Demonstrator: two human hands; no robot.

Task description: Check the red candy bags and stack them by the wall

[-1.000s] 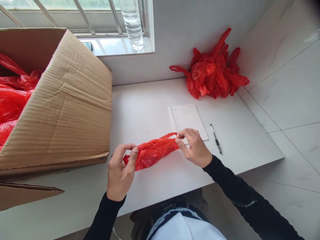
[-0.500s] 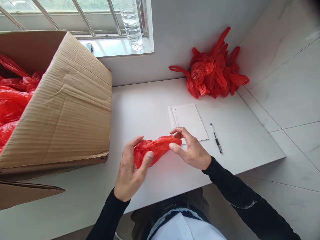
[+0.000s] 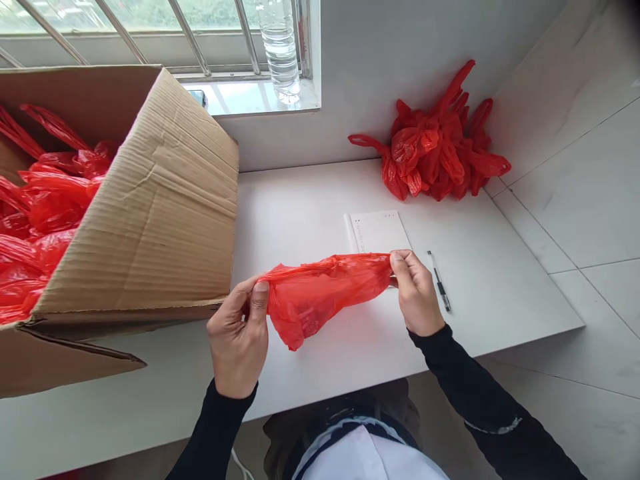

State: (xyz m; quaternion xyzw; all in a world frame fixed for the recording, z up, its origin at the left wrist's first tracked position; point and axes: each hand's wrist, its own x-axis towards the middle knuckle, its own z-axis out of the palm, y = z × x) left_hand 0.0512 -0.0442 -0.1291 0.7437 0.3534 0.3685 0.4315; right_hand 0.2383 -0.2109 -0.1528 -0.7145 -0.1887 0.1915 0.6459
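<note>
Fingers of my left hand [image 3: 239,337] and right hand [image 3: 416,295] are pinched shut on opposite ends of a thin, crinkly red plastic bag [image 3: 320,293], stretched just above the white table [image 3: 310,200] at frame centre. I judge I'm mid-straightening it; folding needs even tension. Corrugated cardboard box [image 3: 145,220] sits left.
</note>
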